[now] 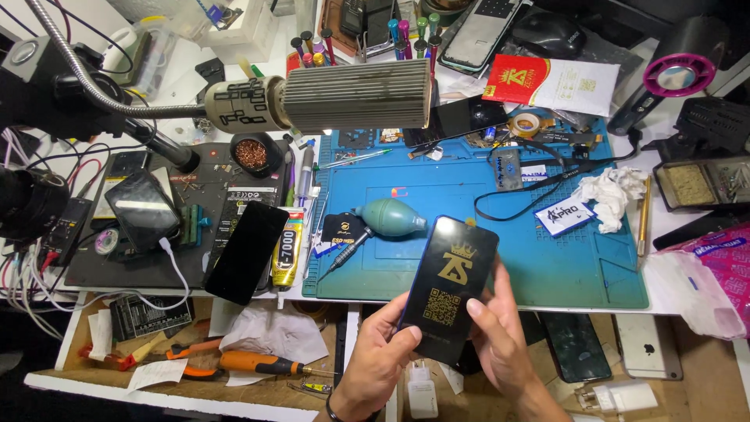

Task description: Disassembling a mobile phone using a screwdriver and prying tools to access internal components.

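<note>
I'm pinching the black glossy panel (pixel 448 287) by its edges between my left hand (pixel 380 361) and right hand (pixel 498 337), in the air past the blue mat's (pixel 547 258) front edge, and one slip drops it into the open drawer (pixel 258 367).

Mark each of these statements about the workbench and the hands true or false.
1. Both hands hold the black card. True: left hand and right hand grip the black card.
2. The green air blower lies on the blue mat. True.
3. The orange-handled screwdriver lies on the mat. False: it is in the open drawer.
4. The crumpled tissue is in the left hand. False: it rests on the mat.
</note>
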